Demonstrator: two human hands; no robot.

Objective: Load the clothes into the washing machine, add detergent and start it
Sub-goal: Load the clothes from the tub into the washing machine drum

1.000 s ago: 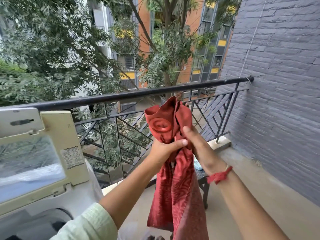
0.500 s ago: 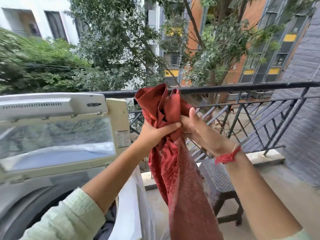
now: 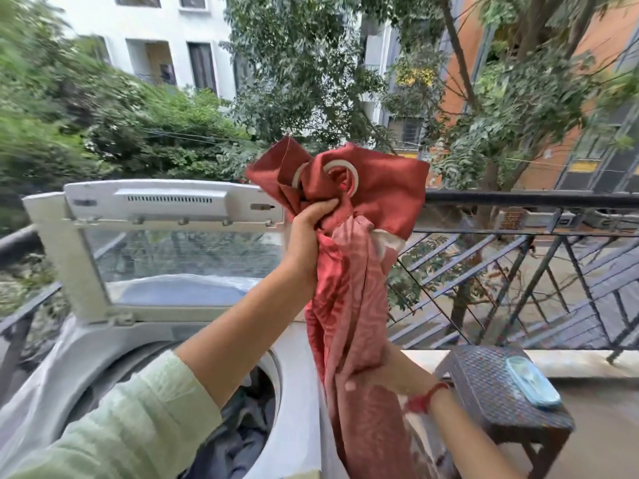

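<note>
Balcony railing (image 3: pixel 518 198) behind | washing machine (image 3: pixel 297 392) lid raised | red curtain (image 3: pixel 345 305) clenched at top by left hand (image 3: pixel 309 223), gripped lower by right hand (image 3: pixel 387 375)

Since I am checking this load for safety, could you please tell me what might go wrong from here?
The red curtain, gripped by the left hand and right hand, hangs beside the washing machine, not over its drum, so its trailing end might snag outside. Its rings could rattle against the drum.
</note>
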